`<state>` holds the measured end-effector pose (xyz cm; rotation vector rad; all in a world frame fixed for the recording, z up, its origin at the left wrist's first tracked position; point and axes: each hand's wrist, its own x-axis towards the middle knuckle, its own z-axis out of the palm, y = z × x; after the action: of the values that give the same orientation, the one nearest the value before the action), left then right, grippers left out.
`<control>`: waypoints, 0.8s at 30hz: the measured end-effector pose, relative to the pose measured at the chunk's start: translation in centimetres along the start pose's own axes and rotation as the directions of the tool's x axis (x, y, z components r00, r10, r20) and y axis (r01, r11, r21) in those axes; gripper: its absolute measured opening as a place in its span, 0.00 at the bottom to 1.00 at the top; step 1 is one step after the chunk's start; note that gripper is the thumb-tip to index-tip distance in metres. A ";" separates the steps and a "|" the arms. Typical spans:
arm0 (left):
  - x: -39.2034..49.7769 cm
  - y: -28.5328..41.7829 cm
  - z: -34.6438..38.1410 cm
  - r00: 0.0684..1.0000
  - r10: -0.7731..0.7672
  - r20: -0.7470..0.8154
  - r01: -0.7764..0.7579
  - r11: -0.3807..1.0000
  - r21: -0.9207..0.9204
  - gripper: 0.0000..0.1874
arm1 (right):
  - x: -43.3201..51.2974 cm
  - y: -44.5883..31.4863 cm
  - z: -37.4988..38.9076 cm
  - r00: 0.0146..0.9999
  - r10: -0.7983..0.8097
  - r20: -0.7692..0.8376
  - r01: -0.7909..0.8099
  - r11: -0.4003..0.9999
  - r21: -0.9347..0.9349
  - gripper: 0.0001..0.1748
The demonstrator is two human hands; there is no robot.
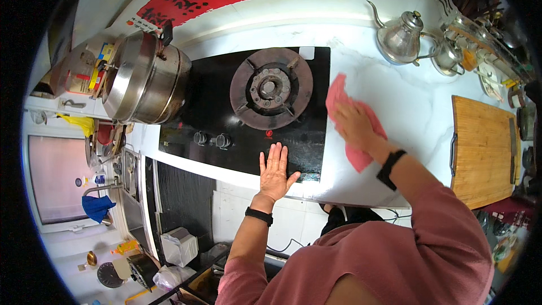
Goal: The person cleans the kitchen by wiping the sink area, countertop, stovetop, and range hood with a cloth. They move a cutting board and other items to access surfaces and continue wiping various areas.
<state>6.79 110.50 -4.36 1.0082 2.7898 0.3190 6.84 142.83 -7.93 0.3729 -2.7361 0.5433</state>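
Observation:
My right hand (353, 125) presses flat on a pink cloth (360, 159), which lies on the white marbled countertop (394, 93) just right of the gas cooktop. The hand is slightly blurred. My left hand (274, 173) rests palm down, fingers spread, at the front edge of the black glass cooktop (245, 152) and holds nothing. Beyond my left hand is a round burner with an iron pan support (271, 89). Two control knobs (211, 139) sit left of my left hand.
A large steel steamer pot (148, 78) stands on the cooktop's left side. A steel gooseneck kettle (400, 40) is at the back right, beside a smaller metal pot (448, 56). A wooden cutting board (482, 150) lies at the right. A sink faucet (103, 188) is far left.

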 end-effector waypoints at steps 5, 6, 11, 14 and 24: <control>-0.5 -0.1 -1.1 0.981 -0.100 -0.169 0.058 0.970 -0.236 0.31 | -5.4 -4.6 -2.1 0.980 -0.153 0.127 0.101 0.932 0.348 0.11; -0.8 -0.3 -1.4 0.959 -0.114 -0.261 0.050 0.969 -0.240 0.24 | -5.9 -5.0 -2.5 0.973 -0.168 0.157 0.094 0.914 0.394 0.11; -4.4 -4.3 -3.6 0.872 -0.229 -0.433 0.148 0.966 -0.212 0.19 | -4.8 -5.0 -6.6 0.864 0.164 0.475 -0.483 0.534 0.694 0.07; -6.0 -9.5 -4.7 0.814 -0.366 -0.451 0.290 0.929 -0.230 0.18 | -2.1 -4.7 -11.0 0.696 0.412 0.589 -0.628 -0.048 0.776 0.06; -4.1 -24.3 -3.4 0.658 -0.475 -0.584 0.338 0.880 -0.335 0.15 | 17.7 -8.9 -19.2 0.751 0.656 0.082 -0.339 0.276 0.899 0.08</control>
<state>-5.73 89.10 -6.86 0.1833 3.3735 1.0375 -1.49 139.37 18.19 -0.4261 -1.9276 2.0459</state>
